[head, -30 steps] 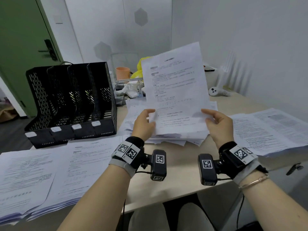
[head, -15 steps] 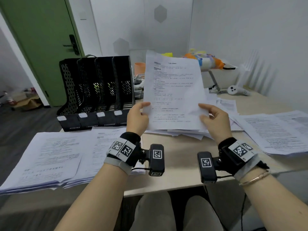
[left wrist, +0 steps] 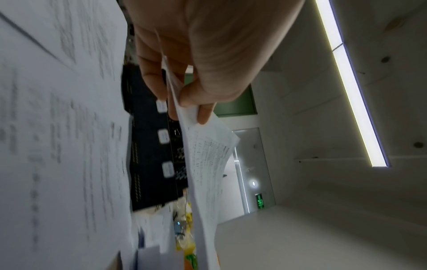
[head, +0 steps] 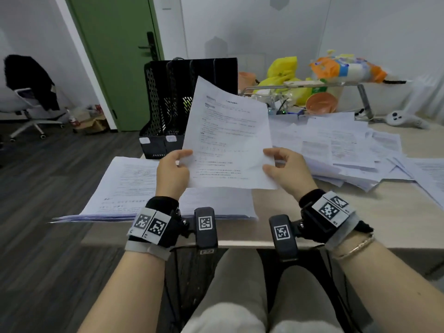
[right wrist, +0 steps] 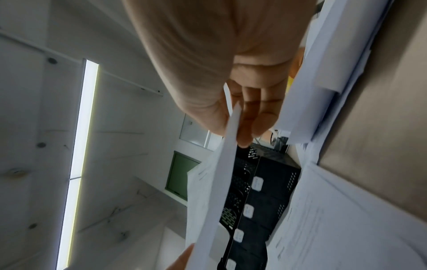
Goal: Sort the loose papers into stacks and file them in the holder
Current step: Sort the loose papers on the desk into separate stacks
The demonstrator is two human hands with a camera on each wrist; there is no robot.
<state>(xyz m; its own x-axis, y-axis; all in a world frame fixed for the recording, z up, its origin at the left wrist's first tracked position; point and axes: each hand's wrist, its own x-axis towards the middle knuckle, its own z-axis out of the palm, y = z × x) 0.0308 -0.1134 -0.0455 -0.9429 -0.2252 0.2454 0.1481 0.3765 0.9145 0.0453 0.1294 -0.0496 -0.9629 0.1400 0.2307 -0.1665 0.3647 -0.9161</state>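
While both hands hold one printed sheet [head: 229, 138] upright above the near edge of the bench [head: 288, 207], the scene has shifted compared with a second ago: the sheet then stood over the jumbled heap of loose papers [head: 348, 150], and it now hangs further left, in front of the black holder [head: 168, 97] and above the sorted stack [head: 134, 186] on the left side of the bench. The head view has also swung left, so the heap now lies to the right. Judging by this, the sheet has been read and is on its way to the left stack, which means sorting is still under way and filing has not begun; the holder's slots that show look empty.

The left hand [head: 171, 171] pinches the sheet's lower left edge, thumb on the printed face and fingers behind it, as the left wrist view confirms. The right hand [head: 286, 169] pinches the lower right edge in the same way, thumb in front, fingers curled behind. Both forearms reach forward side by side with the wrists level and the palms turned toward each other. The sheet leans slightly left, and its top corner curls back a little.
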